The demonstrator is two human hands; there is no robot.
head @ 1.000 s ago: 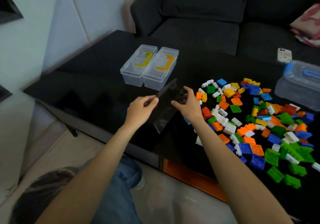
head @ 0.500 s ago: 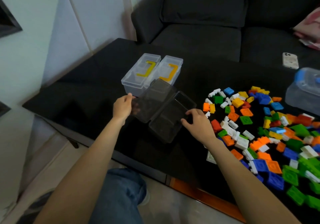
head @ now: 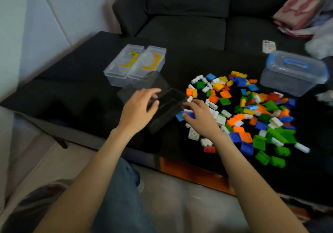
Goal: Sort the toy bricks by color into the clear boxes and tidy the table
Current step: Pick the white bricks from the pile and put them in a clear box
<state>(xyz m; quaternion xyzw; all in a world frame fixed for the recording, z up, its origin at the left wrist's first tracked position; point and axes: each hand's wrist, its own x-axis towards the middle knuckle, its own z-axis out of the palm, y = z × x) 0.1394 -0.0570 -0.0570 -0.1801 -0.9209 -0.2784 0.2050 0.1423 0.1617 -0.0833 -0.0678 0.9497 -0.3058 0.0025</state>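
A: What is seen on the black table (head: 75, 92)?

B: A spread of toy bricks (head: 252, 113) in white, blue, orange, green, yellow and red is laid over the right half, reaching toward the near edge. Two lidded clear boxes (head: 137, 65) with yellow handles are set side by side, touching, near the left far corner. Just in front of them, two open clear boxes (head: 167, 104) are placed next to each other, between the lidded pair and the near edge.

A: How are the hands held?

B: The left hand (head: 138, 112) is spread over the open boxes with fingers loosely extended; nothing is seen to be gripped by it, though contact with a rim cannot be judged through the blur. The right hand (head: 200, 117) is laid at the left margin of the bricks, its fingers curled around a blue brick (head: 189, 115), just beside the nearer open box.

A: What else is carried by the table?

B: A larger clear tub with a blue handle (head: 293, 72) is set at the far right edge, past the bricks. A phone (head: 268, 46) is seen beyond it, at the far edge; whether it is on the table or the dark sofa (head: 189, 16) cannot be told. Pink cloth (head: 299, 7) is piled on the sofa's right end.
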